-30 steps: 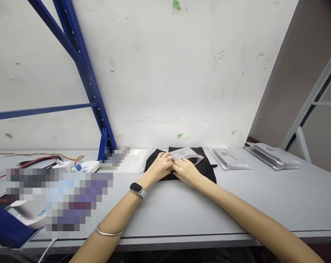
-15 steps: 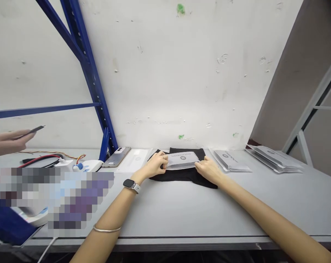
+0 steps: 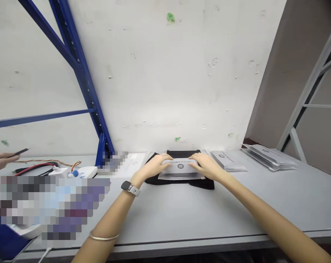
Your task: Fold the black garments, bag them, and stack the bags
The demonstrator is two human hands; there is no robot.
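In the head view, a frosted plastic bag with a dark logo and lettering lies on a folded black cloth at the back of the table. My left hand rests on the bag's left end, thumb and fingers apart. At the right end, my right hand touches the bag in the same way, its thumb spread toward the logo. The fingers of both hands reach along the bag's far edge, and their tips are partly hidden.
Similar bags lie to the right, with a stack of several more bags beyond. A white package lies on the left. Cables and a white power strip are near a blue rack post. Another person's hand holds a dark tool.
Both my hands have gone from pinching the bag's ends to lying spread on it. The bag now lies flatter and nearer on the cloth. The other person's hand has moved left and down.
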